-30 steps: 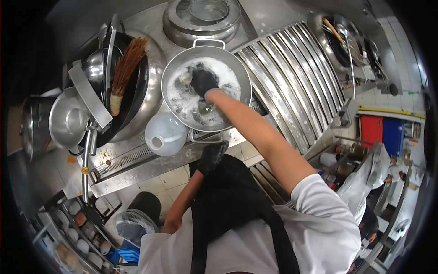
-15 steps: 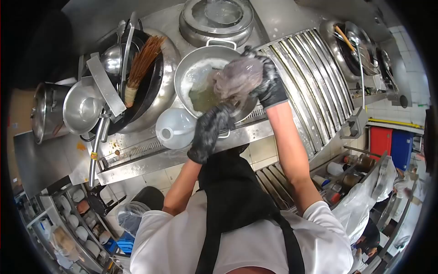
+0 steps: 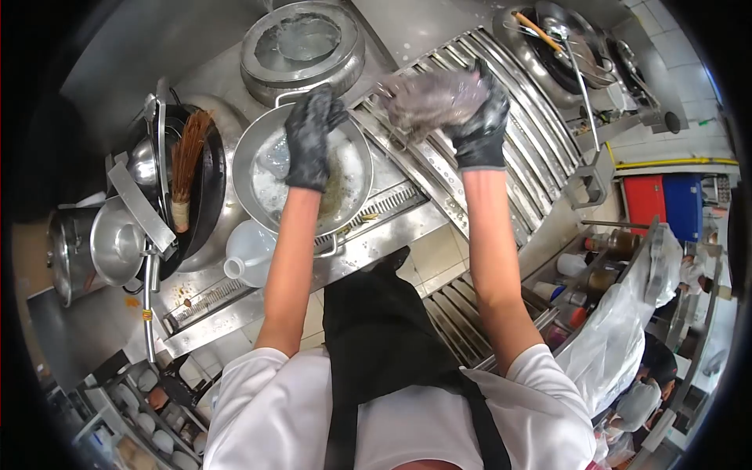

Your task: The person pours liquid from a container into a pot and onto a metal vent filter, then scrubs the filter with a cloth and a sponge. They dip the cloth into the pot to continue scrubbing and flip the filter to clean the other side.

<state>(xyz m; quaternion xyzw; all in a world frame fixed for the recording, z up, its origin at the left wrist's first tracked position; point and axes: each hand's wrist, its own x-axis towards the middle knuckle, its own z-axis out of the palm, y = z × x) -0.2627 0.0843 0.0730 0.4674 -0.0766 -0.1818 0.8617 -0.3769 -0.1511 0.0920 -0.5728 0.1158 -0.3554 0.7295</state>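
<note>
My right hand (image 3: 479, 129), in a wet black glove, is closed on a dripping grey-purple rag (image 3: 431, 102) held over the slatted metal baffle filter (image 3: 525, 168). My left hand (image 3: 312, 137), gloved the same way, hovers over the wide metal pot (image 3: 244, 168) with its fingers extended, the rag no longer near it. Sudsy, murky liquid (image 3: 341, 172) fills the pot, and a pale bluish patch shows beside my left glove. Against the pot's near left side rests a translucent plastic jug (image 3: 252, 254).
A round wok burner ring (image 3: 301, 74) stands behind the pot. On the left, a wok (image 3: 207, 168) holds a bamboo brush (image 3: 186, 168), ladles and a metal bowl (image 3: 117, 241). More woks and strainers (image 3: 564, 47) sit at the far right. The steel counter's front edge (image 3: 376, 254) runs below.
My right hand has carried the rag up and right from the pot to the filter. My left hand has left the rag and moved up over the pot. The camera view has shifted.
</note>
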